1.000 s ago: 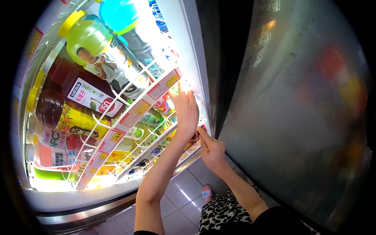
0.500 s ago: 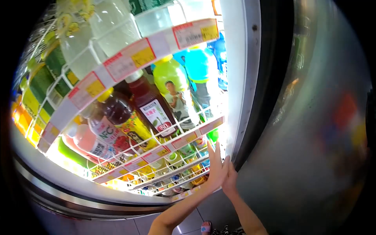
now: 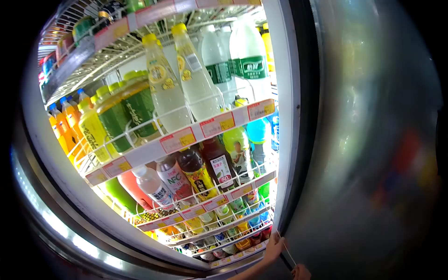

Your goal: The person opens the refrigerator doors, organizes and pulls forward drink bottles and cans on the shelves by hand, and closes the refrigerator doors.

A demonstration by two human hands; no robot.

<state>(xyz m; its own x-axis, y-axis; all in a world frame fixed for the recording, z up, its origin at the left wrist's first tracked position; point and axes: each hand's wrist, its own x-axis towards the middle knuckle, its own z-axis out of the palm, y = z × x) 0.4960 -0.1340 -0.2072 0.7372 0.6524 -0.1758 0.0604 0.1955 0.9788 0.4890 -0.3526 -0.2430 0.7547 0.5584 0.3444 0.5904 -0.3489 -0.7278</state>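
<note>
We have two hands in view, low at the right side of the fridge opening. Our left hand [image 3: 274, 246] has its fingers bent close together by the lower corner of the fridge frame [image 3: 287, 116]; we cannot tell whether they grip anything. Our right hand [image 3: 301, 272] is lower and further right, curled and cut off by the bottom edge; its grip we cannot tell either. One thin pale line [image 3: 289, 253] runs between the two hands.

One glass door [image 3: 373, 140] fills the right. Left of the hands, on the low shelves, we find small drinks too blurred to count. Above these we count one dark red bottle [image 3: 220, 164], one brown bottle [image 3: 190, 161] and one blue-topped bottle [image 3: 258, 131]. Higher up, two tall cloudy bottles [image 3: 196, 77] stand side by side in front, with two green-labelled clear bottles [image 3: 248, 51] to their right.
</note>
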